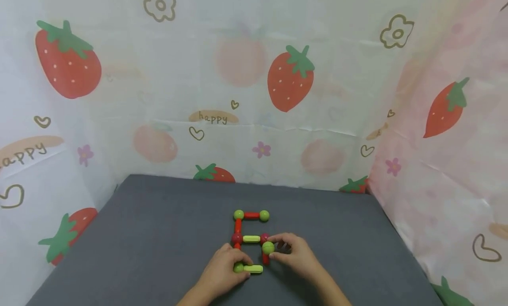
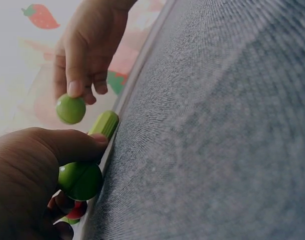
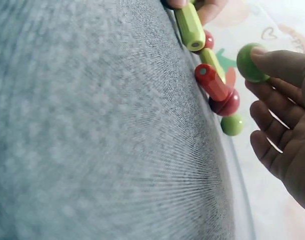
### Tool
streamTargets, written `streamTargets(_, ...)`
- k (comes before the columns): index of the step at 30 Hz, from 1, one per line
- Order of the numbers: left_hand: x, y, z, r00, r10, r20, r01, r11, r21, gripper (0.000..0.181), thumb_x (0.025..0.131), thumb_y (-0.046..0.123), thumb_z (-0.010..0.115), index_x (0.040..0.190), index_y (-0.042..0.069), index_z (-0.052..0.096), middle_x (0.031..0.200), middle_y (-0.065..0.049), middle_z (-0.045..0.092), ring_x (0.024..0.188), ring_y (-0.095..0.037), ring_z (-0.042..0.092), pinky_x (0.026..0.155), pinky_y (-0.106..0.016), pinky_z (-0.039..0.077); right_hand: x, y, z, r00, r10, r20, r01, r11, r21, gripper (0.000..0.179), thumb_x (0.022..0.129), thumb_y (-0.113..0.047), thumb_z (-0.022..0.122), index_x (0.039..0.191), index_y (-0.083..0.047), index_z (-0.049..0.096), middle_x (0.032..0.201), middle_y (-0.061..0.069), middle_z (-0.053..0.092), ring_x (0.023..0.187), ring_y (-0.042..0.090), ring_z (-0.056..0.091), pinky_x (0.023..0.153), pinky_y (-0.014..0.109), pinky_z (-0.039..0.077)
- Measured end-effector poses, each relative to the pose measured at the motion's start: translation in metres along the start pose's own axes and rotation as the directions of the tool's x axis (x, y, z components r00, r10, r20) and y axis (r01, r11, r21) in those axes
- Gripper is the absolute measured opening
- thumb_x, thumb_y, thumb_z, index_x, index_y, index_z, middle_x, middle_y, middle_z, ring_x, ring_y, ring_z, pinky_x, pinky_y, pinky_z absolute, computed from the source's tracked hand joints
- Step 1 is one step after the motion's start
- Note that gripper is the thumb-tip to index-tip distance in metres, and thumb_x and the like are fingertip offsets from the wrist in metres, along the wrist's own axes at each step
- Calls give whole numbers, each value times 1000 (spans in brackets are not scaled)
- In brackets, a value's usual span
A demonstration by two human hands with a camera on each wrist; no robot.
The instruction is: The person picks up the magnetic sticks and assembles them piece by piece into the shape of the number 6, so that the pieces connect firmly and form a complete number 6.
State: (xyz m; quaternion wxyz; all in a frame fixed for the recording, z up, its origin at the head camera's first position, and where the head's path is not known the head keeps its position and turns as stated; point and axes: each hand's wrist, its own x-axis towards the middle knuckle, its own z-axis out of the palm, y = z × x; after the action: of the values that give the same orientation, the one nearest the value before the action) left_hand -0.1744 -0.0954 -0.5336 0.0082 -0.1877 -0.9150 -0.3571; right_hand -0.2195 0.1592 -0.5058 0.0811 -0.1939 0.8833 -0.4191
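Note:
A flat figure of magnetic rods and balls lies on the dark tabletop. At its near left corner my left hand (image 1: 225, 270) holds a green ball (image 2: 81, 180), one digit lying across the inner end of a yellow-green rod (image 1: 254, 269). That rod's right end is bare. Between thumb and index finger, my right hand (image 1: 296, 255) pinches another green ball (image 3: 252, 62), raised above the table. Below this ball a red rod (image 3: 211, 82) runs toward me from a dark red ball (image 3: 225, 101), its near end bare. My left fingers partly hide the left-side red rod (image 1: 237, 245).
Farther off, the figure continues with a second dark red ball (image 1: 237, 238), a yellow-green crossbar rod (image 1: 252, 239), and a red top rod (image 1: 252, 215) between two green balls. A strawberry-printed cloth (image 1: 254, 138) borders the grey table (image 1: 166, 226) behind and at both sides.

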Motion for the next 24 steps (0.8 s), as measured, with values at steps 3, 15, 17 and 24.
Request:
streamTargets(3,-1,1,-2,1000,2,-15,-2,1000,1,18,74,34,82,90,39,74,80,23,62,75,-5,41,64,-21,35,-1,2,1,999,-35,33,35,999,-7,34,80,-43,78,111,-37,68,103,-10,63,94,16,57,78,30,47)
streamTargets(15,-3,-1,3,999,4,-54,-7,999,-48,21,73,35,83,91,41,73,82,23,63,75,-2,42,64,-19,38,-9,7,-2,973,-84,215,68,994,80,32,78,-33,82,107,-31,70,110,-7,65,102,18,60,85,31,50)
streamTargets(17,-3,-2,4,998,1,-57,-4,999,-48,21,73,35,83,91,41,73,82,23,62,75,-2,43,65,-19,39,-9,8,-3,969,-89,230,70,994,87,32,79,-32,81,108,-29,70,109,-6,65,101,17,60,84,29,50)
streamTargets(24,-2,-2,3,999,-12,-49,10,999,-44,21,74,38,82,91,43,72,83,24,62,76,-2,42,65,-20,39,-9,11,-4,964,-99,246,84,994,73,32,79,-31,81,108,-29,70,106,-7,65,99,13,59,83,25,49)
